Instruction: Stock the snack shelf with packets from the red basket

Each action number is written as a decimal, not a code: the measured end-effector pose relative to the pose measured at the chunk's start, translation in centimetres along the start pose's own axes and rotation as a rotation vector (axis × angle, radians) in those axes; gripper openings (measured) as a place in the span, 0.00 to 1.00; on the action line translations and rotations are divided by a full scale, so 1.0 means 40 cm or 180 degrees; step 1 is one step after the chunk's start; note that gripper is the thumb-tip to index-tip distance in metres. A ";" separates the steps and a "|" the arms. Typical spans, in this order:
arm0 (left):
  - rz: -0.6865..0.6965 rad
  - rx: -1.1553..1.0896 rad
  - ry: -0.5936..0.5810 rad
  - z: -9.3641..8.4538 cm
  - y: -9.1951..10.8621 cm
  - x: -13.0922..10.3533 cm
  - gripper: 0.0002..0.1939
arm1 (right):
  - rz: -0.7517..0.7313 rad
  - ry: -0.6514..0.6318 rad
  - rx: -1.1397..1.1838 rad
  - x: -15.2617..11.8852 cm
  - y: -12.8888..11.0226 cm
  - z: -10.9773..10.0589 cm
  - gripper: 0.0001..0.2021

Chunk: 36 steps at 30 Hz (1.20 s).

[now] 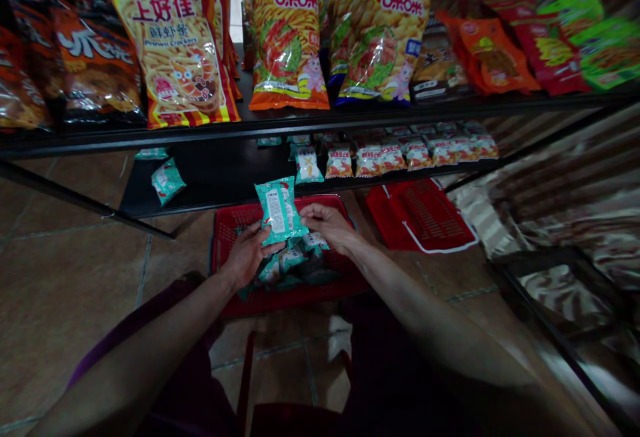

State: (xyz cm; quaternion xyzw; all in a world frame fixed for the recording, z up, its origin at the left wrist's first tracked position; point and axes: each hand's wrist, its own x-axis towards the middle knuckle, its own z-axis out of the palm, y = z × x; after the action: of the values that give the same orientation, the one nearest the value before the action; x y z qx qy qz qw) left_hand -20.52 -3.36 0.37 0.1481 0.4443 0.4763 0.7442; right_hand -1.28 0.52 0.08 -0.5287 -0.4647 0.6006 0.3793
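A small teal snack bag [280, 210], its printed back turned up, is held over a red basket [216, 250]. My left hand [246, 255] grips its lower left corner, fingers closed on the edge. On the other side, my right hand [327, 225] pinches the lower right edge between thumb and fingers. Beneath, several more teal snack bags [283, 262] lie heaped in the basket, partly hidden by my hands. Just beyond, another small bag [307, 163] stands at the front of the lower black shelf.
A teal bag [168, 181] lies on the left of the lower shelf [215, 170]. Rows of small orange-white bags [370, 159] fill its right part. Large chip bags [290, 43] line the upper shelf [280, 120]. A second red basket [420, 213] with white handles sits right.
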 end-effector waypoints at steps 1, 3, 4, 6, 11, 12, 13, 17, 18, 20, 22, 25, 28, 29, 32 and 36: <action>0.0003 0.0022 -0.0026 -0.003 -0.003 0.002 0.08 | 0.0001 0.0005 0.0021 0.000 -0.001 0.001 0.11; 0.0019 0.0039 -0.0078 -0.007 -0.007 0.003 0.08 | -0.0003 0.0019 0.0066 0.000 -0.004 0.003 0.11; 0.0022 0.0032 -0.0078 -0.008 -0.009 0.003 0.07 | -0.0011 0.0026 0.0082 0.000 -0.005 0.005 0.11; 0.0009 -0.0022 -0.0009 -0.007 -0.010 0.003 0.06 | -0.0029 0.0034 0.0082 -0.001 -0.008 0.007 0.11; -0.0076 -0.0247 0.0283 0.003 -0.009 -0.001 0.02 | -0.0111 0.0043 -0.0045 -0.006 -0.012 0.011 0.11; -0.0085 -0.0257 0.0295 0.004 -0.008 -0.001 0.02 | -0.0124 0.0044 -0.0069 -0.006 -0.012 0.011 0.11; -0.0091 -0.0258 0.0285 0.005 -0.008 -0.001 0.03 | -0.0140 0.0046 -0.0089 -0.007 -0.011 0.011 0.11; -0.0086 -0.0244 0.0217 0.002 -0.010 0.001 0.03 | -0.0278 0.0056 -0.0213 -0.007 -0.008 0.011 0.10; -0.0080 -0.0240 0.0218 0.001 -0.011 0.002 0.03 | -0.0319 0.0047 -0.0260 -0.006 -0.006 0.011 0.10; -0.0072 -0.0208 0.0218 -0.002 -0.013 0.004 0.02 | -0.0383 0.0026 -0.0360 -0.004 -0.001 0.010 0.09; -0.0065 -0.0156 0.0175 -0.005 -0.014 0.005 0.03 | -0.0451 0.0021 -0.0487 -0.001 0.007 0.008 0.09; -0.0055 -0.0118 0.0112 -0.007 -0.014 0.005 0.04 | -0.0572 0.0054 -0.0684 0.003 0.017 0.006 0.09; -0.0057 -0.0131 0.0142 -0.007 -0.014 0.005 0.04 | -0.0648 0.0052 -0.0792 0.003 0.020 0.006 0.09; -0.0062 -0.0127 0.0153 -0.007 -0.014 0.005 0.04 | -0.0664 0.0038 -0.0809 0.003 0.020 0.006 0.09; -0.0060 -0.0099 0.0166 -0.004 -0.014 0.005 0.04 | -0.0691 0.0015 -0.0821 0.002 0.020 0.005 0.10; -0.0059 -0.0096 0.0173 0.000 -0.013 0.002 0.05 | -0.0709 0.0112 -0.0933 0.003 0.023 0.004 0.09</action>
State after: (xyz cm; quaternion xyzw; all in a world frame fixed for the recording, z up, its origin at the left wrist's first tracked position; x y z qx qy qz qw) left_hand -20.20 -3.55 -0.02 0.1197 0.4585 0.4800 0.7383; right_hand -1.44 0.33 -0.85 -0.5340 -0.5962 0.4714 0.3705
